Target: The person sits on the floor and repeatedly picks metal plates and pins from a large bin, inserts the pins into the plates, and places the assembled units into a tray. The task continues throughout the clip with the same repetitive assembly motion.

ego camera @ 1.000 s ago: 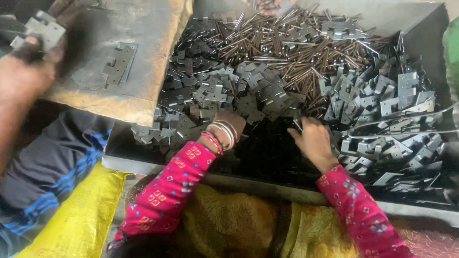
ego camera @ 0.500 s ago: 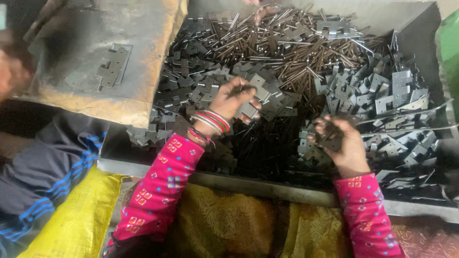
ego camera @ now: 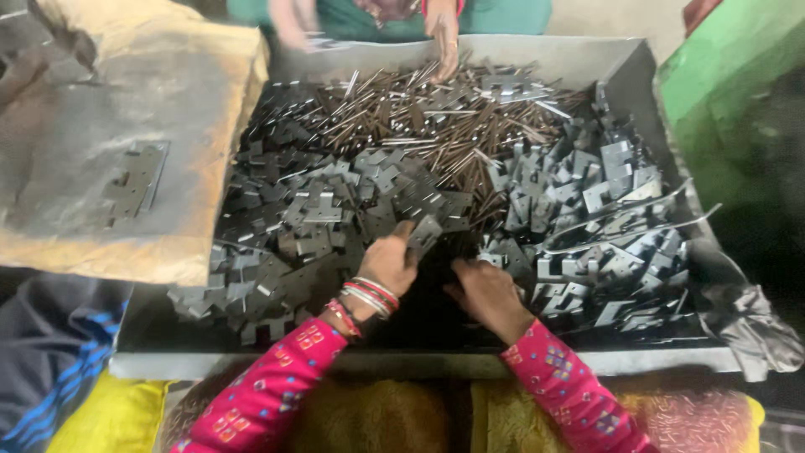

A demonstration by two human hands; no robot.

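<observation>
My left hand [ego camera: 387,264], in a pink sleeve with bangles at the wrist, holds a grey metal hinge leaf [ego camera: 424,232] over the near middle of a metal tray [ego camera: 419,362]. My right hand [ego camera: 488,292] is just right of it, back up and fingers curled down toward the dark tray floor. What is under its fingers is hidden. A heap of grey hinge leaves [ego camera: 319,214] lies left of my hands and another heap [ego camera: 604,218] lies to the right. A pile of thin metal pins [ego camera: 419,113] fills the far part of the tray.
Another person's hand [ego camera: 443,38] reaches into the pins from the far side. A worn board [ego camera: 101,101] with one assembled hinge [ego camera: 134,180] leans over the tray's left edge. A green object [ego camera: 729,92] stands on the right, and yellow cloth [ego camera: 109,415] lies at the near left.
My left hand drew back toward me holding a hinge leaf. My right hand moved left, close beside it. The other person's arm on the left has left the view.
</observation>
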